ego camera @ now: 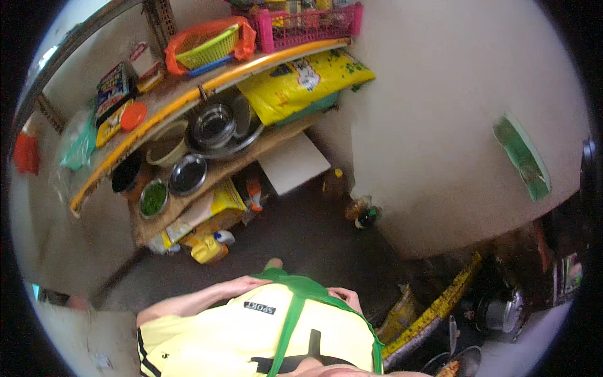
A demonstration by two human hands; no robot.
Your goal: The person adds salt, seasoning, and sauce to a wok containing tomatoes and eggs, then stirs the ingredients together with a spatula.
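Observation:
A green apron [301, 285] is worn over a pale yellow shirt [226, 339], with its strap running up the chest. My left hand [248, 283] touches the apron's left side at the waist, its fingertips partly hidden by the cloth. On the other side, my right hand [346, 297] is at the apron's right edge with its fingers curled. Whether either hand grips the cloth cannot be made out. Part of a foot [274, 263] shows beyond the apron.
Ahead stands a shelf [207, 89] holding a pink basket [311, 28], a yellow sack [306, 80], steel bowls [214, 125] and a bowl of chopped greens [154, 199]. Bottles [365, 217] stand on the floor by the wall. To the right are a pot [499, 311] and a pan [464, 360] with food.

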